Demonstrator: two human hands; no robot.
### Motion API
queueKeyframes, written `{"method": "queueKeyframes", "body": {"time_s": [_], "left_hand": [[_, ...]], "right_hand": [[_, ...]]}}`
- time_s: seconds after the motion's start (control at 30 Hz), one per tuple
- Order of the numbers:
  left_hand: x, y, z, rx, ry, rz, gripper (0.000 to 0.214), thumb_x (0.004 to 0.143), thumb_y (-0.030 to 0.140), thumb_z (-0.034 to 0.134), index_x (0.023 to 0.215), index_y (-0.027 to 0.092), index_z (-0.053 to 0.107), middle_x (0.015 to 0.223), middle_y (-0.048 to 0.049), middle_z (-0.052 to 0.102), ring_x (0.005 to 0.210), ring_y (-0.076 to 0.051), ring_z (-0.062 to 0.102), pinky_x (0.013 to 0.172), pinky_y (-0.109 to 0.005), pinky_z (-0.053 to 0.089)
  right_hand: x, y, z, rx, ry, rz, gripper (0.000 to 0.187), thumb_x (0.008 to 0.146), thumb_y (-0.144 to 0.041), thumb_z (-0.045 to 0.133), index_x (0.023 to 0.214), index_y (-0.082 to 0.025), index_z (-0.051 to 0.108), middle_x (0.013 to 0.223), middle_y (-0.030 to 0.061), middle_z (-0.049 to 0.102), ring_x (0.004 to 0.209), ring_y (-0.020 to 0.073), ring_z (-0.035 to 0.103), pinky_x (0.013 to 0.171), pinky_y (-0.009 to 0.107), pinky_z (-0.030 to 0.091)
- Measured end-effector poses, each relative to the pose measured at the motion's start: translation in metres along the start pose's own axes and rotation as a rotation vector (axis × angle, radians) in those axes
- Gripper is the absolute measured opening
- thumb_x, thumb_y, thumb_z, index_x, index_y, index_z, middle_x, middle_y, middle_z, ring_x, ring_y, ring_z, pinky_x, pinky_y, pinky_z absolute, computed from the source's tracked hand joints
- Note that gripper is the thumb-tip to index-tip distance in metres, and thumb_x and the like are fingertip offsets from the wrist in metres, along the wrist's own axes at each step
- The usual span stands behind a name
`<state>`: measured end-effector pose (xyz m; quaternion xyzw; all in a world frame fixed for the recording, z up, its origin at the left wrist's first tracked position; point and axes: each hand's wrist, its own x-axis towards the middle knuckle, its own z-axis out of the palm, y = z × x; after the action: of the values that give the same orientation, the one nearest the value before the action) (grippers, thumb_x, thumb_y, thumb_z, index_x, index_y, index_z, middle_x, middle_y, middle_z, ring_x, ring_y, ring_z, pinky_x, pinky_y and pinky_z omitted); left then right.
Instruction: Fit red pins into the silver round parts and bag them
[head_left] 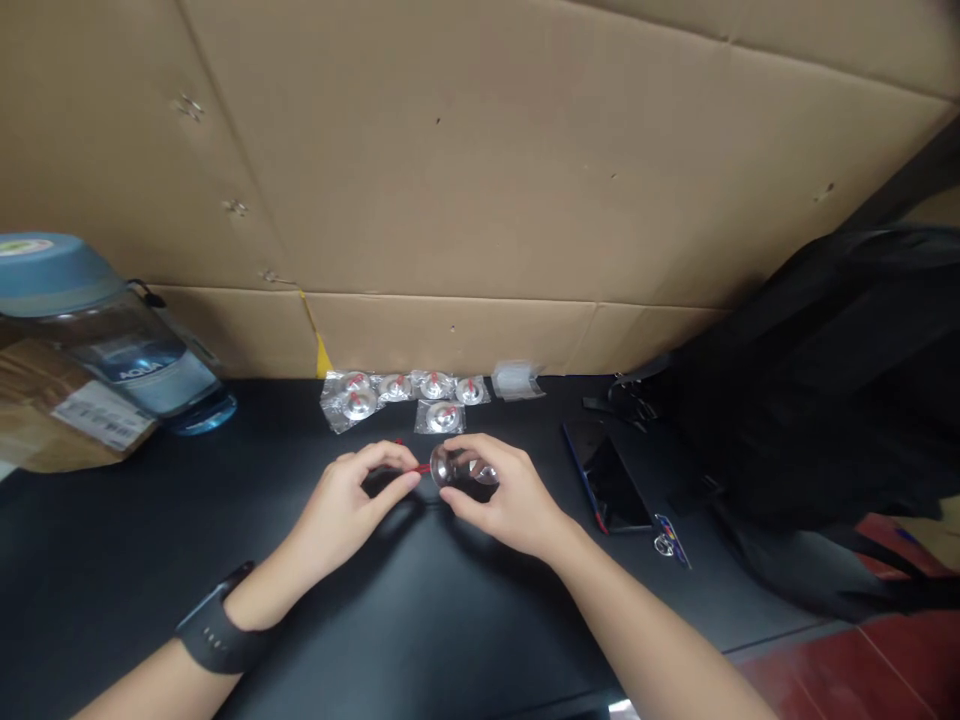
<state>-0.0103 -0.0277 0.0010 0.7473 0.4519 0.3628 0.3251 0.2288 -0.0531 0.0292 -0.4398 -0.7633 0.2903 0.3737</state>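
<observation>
Between the thumb and fingers of my right hand (502, 490) is a small shiny metal finger cymbal (441, 466), tilted on edge. My left hand (367, 490) pinches the red cord (424, 468) that runs to the cymbal's middle. Another bit of shiny metal shows behind my right fingers; I cannot tell what it is. Just beyond my hands, several similar metal discs with red cords lie in clear plastic bags, among them a bagged cymbal (444, 416) nearest to me. A stack of clear plastic bags (516, 380) lies to their right.
On the black table (390, 620), a blue-lidded water bottle (127, 350) and a brown parcel (67, 410) stand at left. A phone (607, 480) and a keyring (667, 541) lie at right, beside a black backpack (825, 400). A cardboard wall (465, 180) rises behind.
</observation>
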Motion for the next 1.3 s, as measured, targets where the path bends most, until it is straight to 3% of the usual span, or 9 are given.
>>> {"method": "queueKeyframes", "body": {"time_s": [0.23,0.5,0.67,0.87,1.07,1.3], "left_hand": [[0.0,0.004,0.008,-0.233,-0.087,-0.086,0.02,0.091,0.042,0.073,0.094,0.022,0.078,0.099,-0.0035,0.079,0.096,-0.024,0.072,0.093,-0.036,0.055],[-0.003,0.01,0.016,-0.428,-0.122,-0.142,0.026,0.096,0.044,0.066,0.093,0.018,0.071,0.096,-0.0047,0.074,0.095,-0.022,0.067,0.091,-0.032,0.051],[-0.005,0.01,0.02,-0.469,-0.115,-0.14,0.025,0.098,0.043,0.064,0.094,0.019,0.068,0.094,-0.0036,0.07,0.093,-0.021,0.064,0.087,-0.029,0.05],[-0.007,0.011,0.021,-0.423,-0.108,-0.098,0.024,0.099,0.041,0.062,0.091,0.019,0.066,0.097,-0.0034,0.07,0.093,-0.02,0.064,0.091,-0.03,0.05],[-0.009,0.011,0.022,-0.326,-0.075,-0.074,0.021,0.101,0.038,0.057,0.105,0.021,0.067,0.11,-0.0053,0.071,0.104,-0.022,0.065,0.096,-0.033,0.049],[-0.014,0.012,0.022,0.042,0.044,0.024,0.016,0.1,0.031,0.053,0.102,0.023,0.066,0.102,-0.0047,0.071,0.102,-0.025,0.063,0.094,-0.04,0.044]], "right_hand": [[-0.005,-0.002,0.014,0.027,0.004,-0.086,0.038,0.088,-0.028,0.07,0.125,-0.027,0.062,0.127,0.0058,0.071,0.114,0.0213,0.069,0.097,0.035,0.057],[-0.003,0.004,0.017,0.09,0.071,-0.223,0.041,0.085,-0.023,0.074,0.125,-0.024,0.063,0.128,0.0085,0.07,0.116,0.0218,0.068,0.086,0.031,0.061],[-0.005,0.002,0.019,0.088,0.071,-0.264,0.042,0.086,-0.023,0.076,0.126,-0.025,0.063,0.129,0.0077,0.07,0.115,0.02,0.068,0.09,0.03,0.06],[-0.005,0.0,0.02,0.059,0.104,-0.242,0.04,0.087,-0.025,0.076,0.125,-0.025,0.063,0.127,0.0081,0.071,0.117,0.0212,0.068,0.094,0.033,0.058],[-0.005,-0.001,0.02,0.053,0.08,-0.203,0.035,0.088,-0.029,0.077,0.12,-0.024,0.064,0.122,0.0067,0.074,0.116,0.0205,0.069,0.097,0.032,0.055],[-0.006,-0.002,0.024,0.081,0.081,-0.028,0.037,0.086,-0.041,0.081,0.116,-0.025,0.067,0.11,0.0032,0.077,0.1,0.0192,0.072,0.089,0.032,0.054]]}}
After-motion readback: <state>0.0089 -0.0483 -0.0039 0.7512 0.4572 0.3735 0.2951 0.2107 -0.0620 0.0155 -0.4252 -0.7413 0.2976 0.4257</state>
